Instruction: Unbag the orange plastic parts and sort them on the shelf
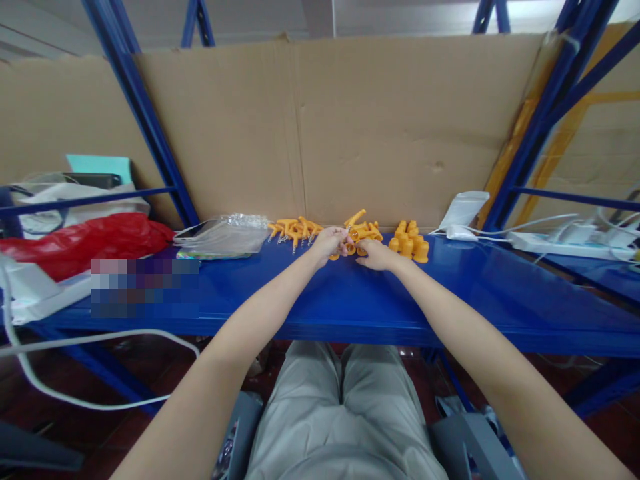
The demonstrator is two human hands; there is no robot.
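My left hand is closed at the near edge of a small pile of orange-yellow plastic pieces, its fingertips pinched on one of them. My right hand lies just to the right, with thumb and fingers around a round-ended yellow piece. The fingers hide part of each piece. To the left lies a group of branched yellow pieces with thin metal spirals or chains hanging from them. Several yellow cup-shaped pieces stand close together to the right of my right hand.
A blue tabletop meets a cardboard wall. Clear plastic bags and a red bag lie left. White power strips with cables are on the right, near a white device. Blue posts frame the sides.
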